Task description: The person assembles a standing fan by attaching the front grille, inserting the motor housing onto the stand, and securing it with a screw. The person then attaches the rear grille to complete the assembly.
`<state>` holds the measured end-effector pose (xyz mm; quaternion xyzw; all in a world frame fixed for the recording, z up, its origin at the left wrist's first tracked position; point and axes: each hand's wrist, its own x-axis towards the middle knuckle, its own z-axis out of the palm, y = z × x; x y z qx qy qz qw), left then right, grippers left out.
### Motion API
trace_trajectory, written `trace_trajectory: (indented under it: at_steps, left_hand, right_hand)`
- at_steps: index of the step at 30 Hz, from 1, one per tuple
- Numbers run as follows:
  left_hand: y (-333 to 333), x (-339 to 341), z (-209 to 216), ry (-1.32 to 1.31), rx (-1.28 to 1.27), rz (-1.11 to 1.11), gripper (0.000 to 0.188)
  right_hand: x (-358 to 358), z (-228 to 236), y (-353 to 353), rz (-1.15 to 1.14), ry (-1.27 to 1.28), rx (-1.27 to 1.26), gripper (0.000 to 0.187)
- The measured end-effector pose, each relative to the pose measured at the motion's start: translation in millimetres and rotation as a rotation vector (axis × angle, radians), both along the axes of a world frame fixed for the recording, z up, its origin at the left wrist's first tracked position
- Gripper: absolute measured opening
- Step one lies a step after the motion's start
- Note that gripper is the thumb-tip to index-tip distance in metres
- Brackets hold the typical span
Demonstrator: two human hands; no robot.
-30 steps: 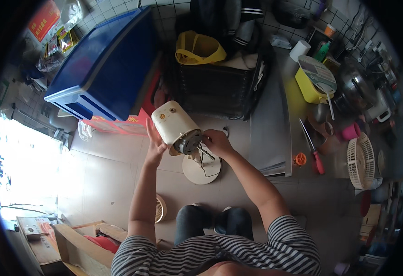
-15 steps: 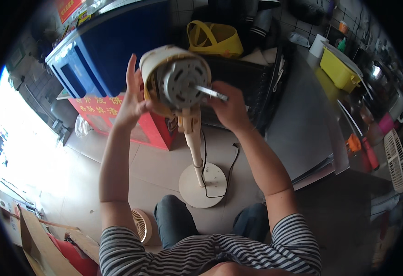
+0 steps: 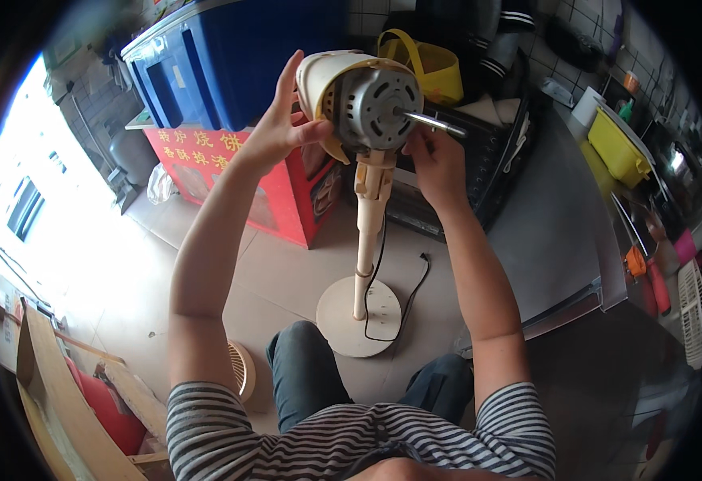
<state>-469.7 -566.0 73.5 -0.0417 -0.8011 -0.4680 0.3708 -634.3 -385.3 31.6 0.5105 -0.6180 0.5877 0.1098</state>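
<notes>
A pedestal fan without blades stands in front of me, its cream pole [image 3: 367,224] rising from a round base [image 3: 339,317]. At its top, a bare silver motor [image 3: 379,108] with a metal shaft [image 3: 439,123] faces me. A cream motor cover [image 3: 319,76] sits around the back of the motor, its lower edge hanging off at the left. My left hand [image 3: 283,132] grips that cover from the left, thumb against its edge and index finger pointing up. My right hand [image 3: 439,164] is closed at the motor's lower right, below the shaft; what its fingertips pinch is hidden.
A black power cord [image 3: 405,309] trails over the base and floor. Behind stand a blue bin [image 3: 239,64] on a red box [image 3: 279,204] and a yellow basket [image 3: 439,76]. A metal counter [image 3: 543,200] lies right. Near my left knee is a cream round grille [image 3: 241,369].
The view has shifted, so the fan head now appears farther right and higher. My right hand has dropped from beside the shaft to below it. My left hand stays at the cover.
</notes>
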Motion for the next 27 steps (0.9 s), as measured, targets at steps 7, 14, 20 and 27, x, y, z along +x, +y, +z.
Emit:
trace_trajectory:
  at_steps: [7, 14, 20, 27]
  left_hand:
    - [3, 2, 3, 0.006, -0.008, 0.005, 0.13]
    - [-10, -6, 0, 0.016, -0.027, -0.034, 0.13]
    - [-9, -5, -1, 0.007, 0.003, -0.042, 0.134]
    - [-18, -9, -5, 0.008, -0.001, -0.109, 0.134]
  right_hand:
    - [2, 2, 6, 0.019, -0.023, 0.061, 0.018]
    - [4, 0, 5, 0.037, -0.029, 0.019, 0.017]
    - [7, 2, 3, 0.0, -0.042, 0.012, 0.017]
    - [5, 1, 3, -0.03, -0.001, -0.001, 0.017]
